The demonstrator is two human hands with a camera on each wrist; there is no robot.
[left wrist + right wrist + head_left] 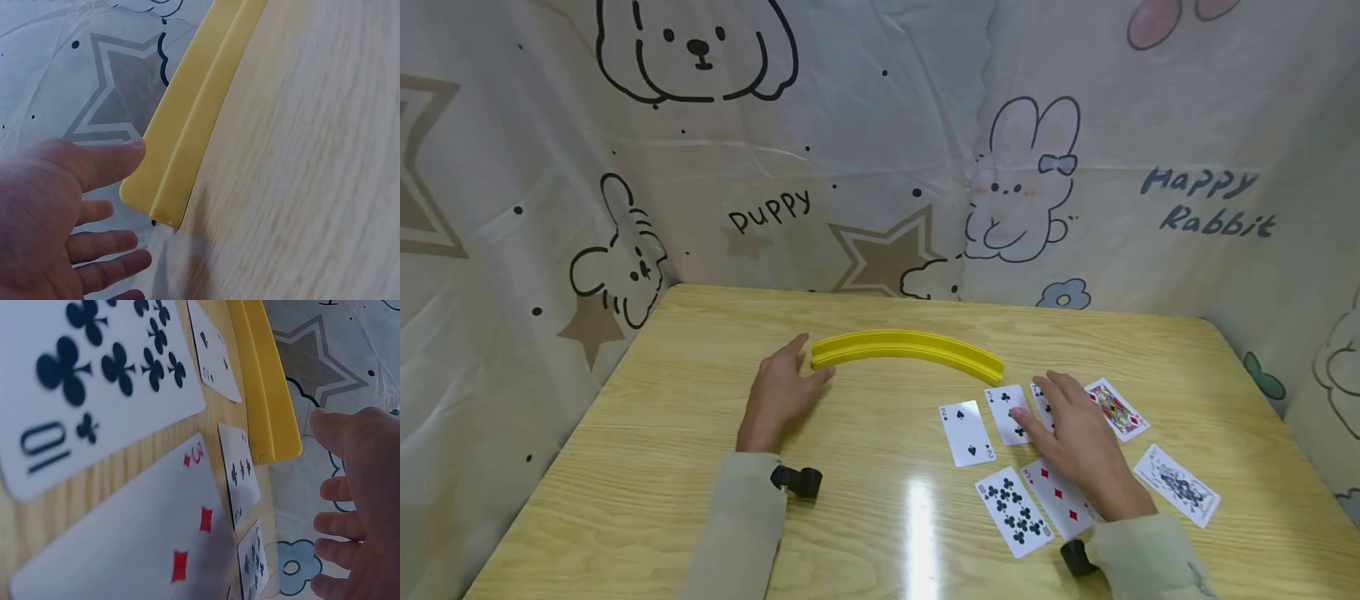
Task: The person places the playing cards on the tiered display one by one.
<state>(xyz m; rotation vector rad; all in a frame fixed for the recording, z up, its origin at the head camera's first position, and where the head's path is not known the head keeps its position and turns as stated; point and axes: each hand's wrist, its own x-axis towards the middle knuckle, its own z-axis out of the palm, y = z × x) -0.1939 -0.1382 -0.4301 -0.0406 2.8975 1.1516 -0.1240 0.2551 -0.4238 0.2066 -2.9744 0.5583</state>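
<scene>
A yellow curved card holder (906,343) stands near the middle of the table. My left hand (781,392) is at its left end, fingers spread and thumb extended; whether they touch it I cannot tell. My right hand (1078,437) is over face-up playing cards, fingers extended, holding nothing. Around it are a two of spades (966,433), a three of clubs (1000,404), a red-suited face card (1117,410), a joker (1177,485), a ten of clubs (144,381) and a three of diamonds (144,544). The hand partly hides another club card (253,565).
A pale wooden table (647,467) carries everything, its back edge meeting a printed curtain (880,150) with cartoon animals. The curtain also closes off the left and right sides. Dark wrist-worn devices (797,481) sit on both sleeves.
</scene>
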